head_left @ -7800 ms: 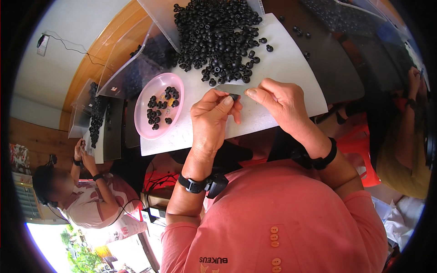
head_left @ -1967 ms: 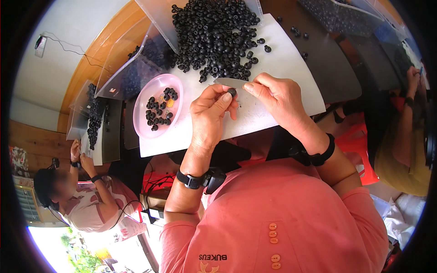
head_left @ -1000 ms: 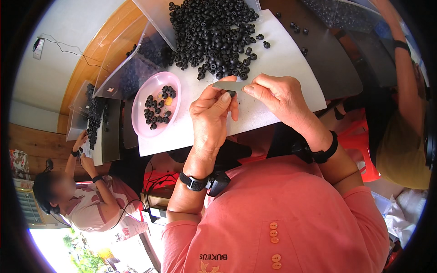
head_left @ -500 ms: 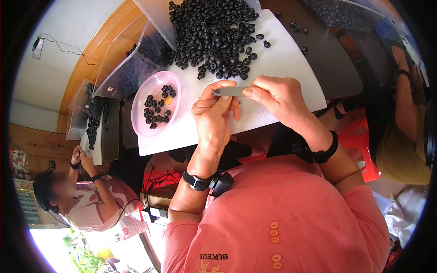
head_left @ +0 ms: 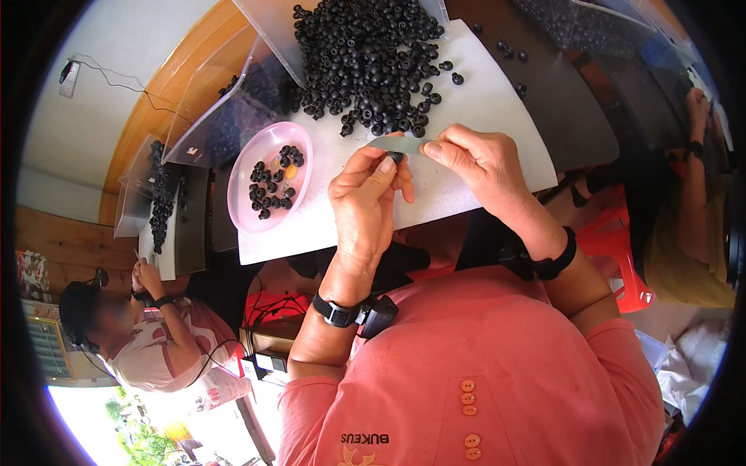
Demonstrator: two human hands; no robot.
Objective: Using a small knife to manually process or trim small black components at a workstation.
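Note:
Between the thumb and fingers of my left hand [head_left: 364, 194] is a small black round part [head_left: 395, 157], mostly covered by the fingers. My right hand [head_left: 483, 165] pinches a flat grey-green blade [head_left: 401, 144] with a pointed tip. The blade lies across just above the part, over the left fingertips; whether it touches the part I cannot tell. Beyond both hands spreads a heap of black hollow rubber-like parts [head_left: 365, 66] on a white board [head_left: 482, 109]. A pink oval plate [head_left: 236, 203] left of my left hand holds several similar parts and small yellowish bits.
Clear plastic bins [head_left: 268, 35] stand at the back and left, with more black parts. A few loose parts [head_left: 507, 51] lie on the dark table [head_left: 559, 101] at right. One co-worker [head_left: 171, 342] sits at left, another [head_left: 691, 233] at right, near a red stool [head_left: 610, 248].
The blade has tilted and risen slightly from the left thumb, baring the black part beneath it. My right hand has shifted a little; my left hand keeps its grip.

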